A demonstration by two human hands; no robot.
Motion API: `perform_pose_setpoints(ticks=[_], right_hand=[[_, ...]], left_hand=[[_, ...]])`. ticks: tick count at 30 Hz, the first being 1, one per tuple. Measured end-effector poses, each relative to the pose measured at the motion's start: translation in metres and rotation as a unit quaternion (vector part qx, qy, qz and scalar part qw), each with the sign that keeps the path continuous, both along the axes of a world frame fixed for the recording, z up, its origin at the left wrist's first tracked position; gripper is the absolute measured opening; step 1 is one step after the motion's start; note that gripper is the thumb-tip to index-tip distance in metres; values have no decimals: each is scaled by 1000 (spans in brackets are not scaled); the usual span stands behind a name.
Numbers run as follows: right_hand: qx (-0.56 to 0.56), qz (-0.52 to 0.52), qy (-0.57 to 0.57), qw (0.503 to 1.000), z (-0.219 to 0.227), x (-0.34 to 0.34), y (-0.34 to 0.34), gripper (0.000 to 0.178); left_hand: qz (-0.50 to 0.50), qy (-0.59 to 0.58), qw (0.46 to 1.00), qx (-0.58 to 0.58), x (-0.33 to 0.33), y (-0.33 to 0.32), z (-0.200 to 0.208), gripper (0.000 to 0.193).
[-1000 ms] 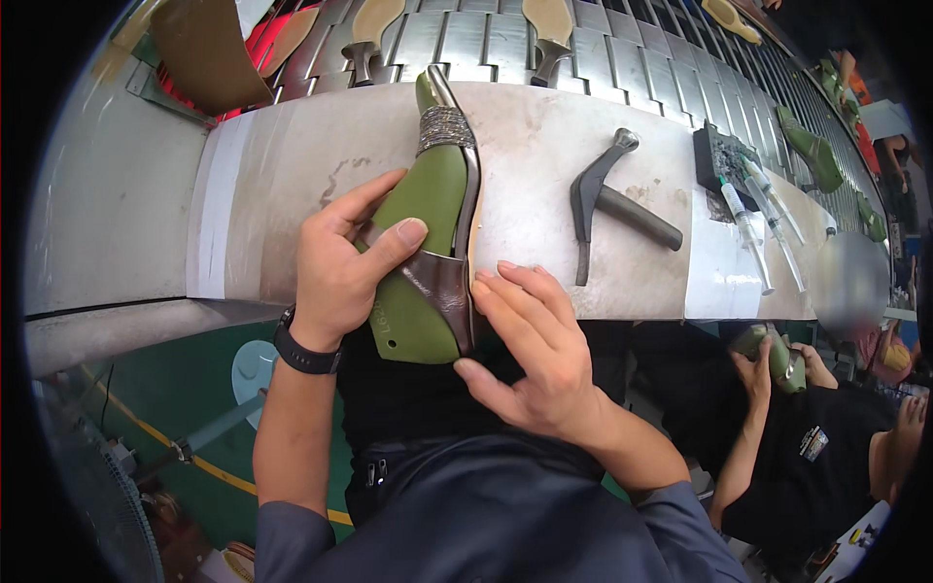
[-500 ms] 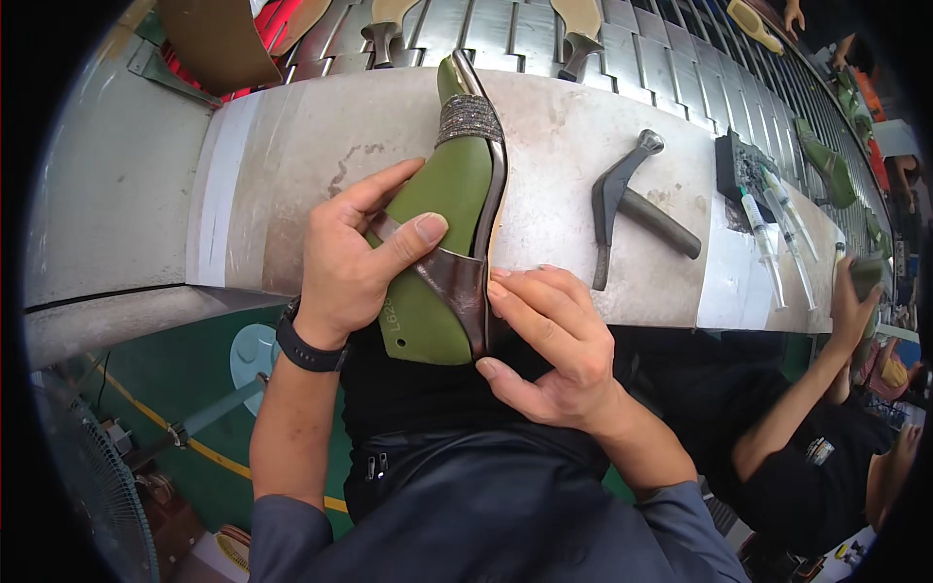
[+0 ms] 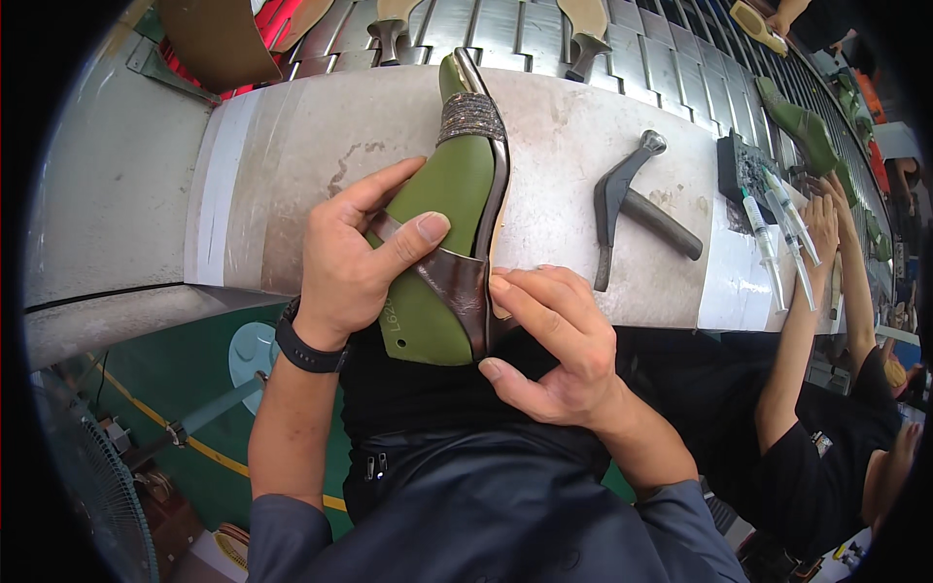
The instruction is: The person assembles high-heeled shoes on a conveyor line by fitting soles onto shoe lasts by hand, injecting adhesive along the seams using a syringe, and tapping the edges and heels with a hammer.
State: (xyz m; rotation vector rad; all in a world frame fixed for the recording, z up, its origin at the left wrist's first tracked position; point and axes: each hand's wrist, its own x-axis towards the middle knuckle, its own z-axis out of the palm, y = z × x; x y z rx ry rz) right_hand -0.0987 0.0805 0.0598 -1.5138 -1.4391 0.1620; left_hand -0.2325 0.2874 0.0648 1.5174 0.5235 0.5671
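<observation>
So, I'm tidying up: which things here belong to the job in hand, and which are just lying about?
Job in hand:
- green shoe last
- brown strap on it
- glittery band across it

Lying about, apparently:
- hammer
- syringes
- black block

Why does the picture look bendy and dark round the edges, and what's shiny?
In the head view, the fisheye lens bows the workbench and leaves black corners; also in the head view, metal slats and the hammer's round tip catch pale glare, while the green shoe form looks fairly sharp.
</observation>
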Motion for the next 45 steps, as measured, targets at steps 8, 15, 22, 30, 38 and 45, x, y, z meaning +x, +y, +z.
perform_pose_setpoints(ticks=[8,15,22,30,38,45], right_hand=[[-10,14,4,1000,1,3,1,68],[-52,5,35,998,6,1,-1,68],[-35,0,263,964,7,2,2,60],[112,77,201,970,57,12,8,71],[-65,-41,107,991,9,-20,-35,86],[-41,-71,84,993,0,-34,-30,97]], left_hand=[[3,4,1000,2,0,1,-1,64],[-1,4,1000,-2,0,1,1,65],[-14,-17,1000,1,-3,3,5,68],[98,-144,908,382,-25,-9,28,79],[-32,-75,864,497,-34,-43,-14,62],[7,-92,869,487,-36,-49,-36,53]])
